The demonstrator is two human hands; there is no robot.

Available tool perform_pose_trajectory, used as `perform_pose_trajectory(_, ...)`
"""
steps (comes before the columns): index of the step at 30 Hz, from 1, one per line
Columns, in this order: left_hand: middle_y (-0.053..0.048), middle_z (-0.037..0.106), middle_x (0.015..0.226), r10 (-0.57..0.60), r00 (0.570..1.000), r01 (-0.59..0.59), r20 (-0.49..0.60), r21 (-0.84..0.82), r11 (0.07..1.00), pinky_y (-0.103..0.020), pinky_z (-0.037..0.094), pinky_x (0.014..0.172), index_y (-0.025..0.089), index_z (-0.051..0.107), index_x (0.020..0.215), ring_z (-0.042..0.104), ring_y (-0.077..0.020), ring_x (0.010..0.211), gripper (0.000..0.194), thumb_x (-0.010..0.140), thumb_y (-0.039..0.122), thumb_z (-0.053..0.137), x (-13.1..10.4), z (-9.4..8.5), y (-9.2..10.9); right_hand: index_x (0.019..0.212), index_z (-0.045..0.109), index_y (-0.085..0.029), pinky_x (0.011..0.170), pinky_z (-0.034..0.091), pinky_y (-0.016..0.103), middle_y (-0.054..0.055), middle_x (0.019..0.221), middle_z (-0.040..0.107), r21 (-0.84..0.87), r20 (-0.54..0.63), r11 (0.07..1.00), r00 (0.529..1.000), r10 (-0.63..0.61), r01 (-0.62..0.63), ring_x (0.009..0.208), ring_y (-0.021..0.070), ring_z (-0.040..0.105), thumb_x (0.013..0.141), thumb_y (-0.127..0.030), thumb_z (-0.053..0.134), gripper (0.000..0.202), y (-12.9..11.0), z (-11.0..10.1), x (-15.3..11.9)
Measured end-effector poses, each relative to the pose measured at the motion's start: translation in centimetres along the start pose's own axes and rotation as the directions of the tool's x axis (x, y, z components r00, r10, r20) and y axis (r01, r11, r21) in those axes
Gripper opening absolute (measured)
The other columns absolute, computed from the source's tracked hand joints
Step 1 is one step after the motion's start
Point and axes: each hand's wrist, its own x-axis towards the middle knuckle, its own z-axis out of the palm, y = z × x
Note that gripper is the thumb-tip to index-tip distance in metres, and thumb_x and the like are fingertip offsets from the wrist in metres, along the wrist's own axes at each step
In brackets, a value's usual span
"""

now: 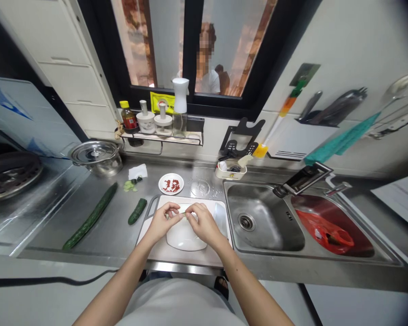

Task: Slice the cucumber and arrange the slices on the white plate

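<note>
Over a white plate (186,241), my left hand (165,221) and my right hand (202,222) meet with their fingertips pinched. Between them is a small, thin green strip (183,214), which looks like a cucumber slice; the fingers cover most of it. The plate rests on a light cutting board (153,255) with a grey handle. A broad knife blade (220,216) lies on the board, right of my right hand. Left of the board are a cut piece of cucumber (137,211) and a long whole cucumber (91,218).
Behind the board stands a small plate (161,184) with red chopped bits. Green scraps (129,186) lie near a white paper (138,171). A lidded pot (105,164) is at the back left. To the right is a double sink (268,244) holding a red plastic bag (326,233).
</note>
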Motion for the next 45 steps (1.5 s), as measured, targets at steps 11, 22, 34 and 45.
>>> perform_pose_trajectory(11,0.001,0.062,0.071,-0.456,0.852,0.523,0.257,-0.443,0.728,-0.014,0.027,0.045,0.018,0.055,0.109,0.049,-0.0044,0.052,0.049,0.069,0.042,0.071,0.3,2.0,0.3,0.088,0.061,-0.020,0.083,0.040,0.033,0.006,0.088,0.060,-0.023,-0.088,0.996,0.992,-0.093,0.091,0.089,0.0191,0.051,0.092,-0.022,0.046,0.015,1.3,-0.2,0.0)
perform_pose_trajectory(22,0.002,0.064,0.076,-0.455,0.878,0.477,0.148,-0.341,0.810,-0.016,0.031,0.051,0.022,0.058,0.114,0.051,-0.0059,0.062,0.055,0.061,0.026,0.073,1.0,1.6,1.8,0.093,0.062,-0.020,0.082,0.042,0.033,0.007,0.091,0.060,-0.078,-0.059,0.984,0.985,-0.163,0.158,0.091,0.0198,0.051,0.093,-0.024,0.045,0.017,2.3,0.0,-0.1)
perform_pose_trajectory(34,0.002,0.065,0.072,-0.411,0.906,0.422,0.103,-0.309,0.852,-0.018,0.029,0.052,0.020,0.057,0.111,0.052,-0.0075,0.060,0.058,0.056,0.028,0.075,1.1,1.6,1.8,0.091,0.059,-0.021,0.078,0.042,0.033,0.006,0.089,0.059,-0.157,-0.020,0.967,0.979,-0.205,0.199,0.087,0.0199,0.051,0.092,-0.025,0.048,0.012,2.1,0.0,0.2)
perform_pose_trajectory(45,0.002,0.066,0.070,-0.244,0.965,0.262,0.099,-0.274,0.925,-0.025,0.042,0.074,0.018,0.053,0.108,0.062,-0.0129,0.070,0.056,0.058,0.032,0.076,1.7,2.3,0.2,0.082,0.057,-0.019,0.076,0.040,0.029,0.003,0.084,0.058,-0.104,0.040,0.994,0.998,-0.041,0.045,0.084,0.0171,0.051,0.088,-0.020,0.051,0.009,3.6,1.0,0.4)
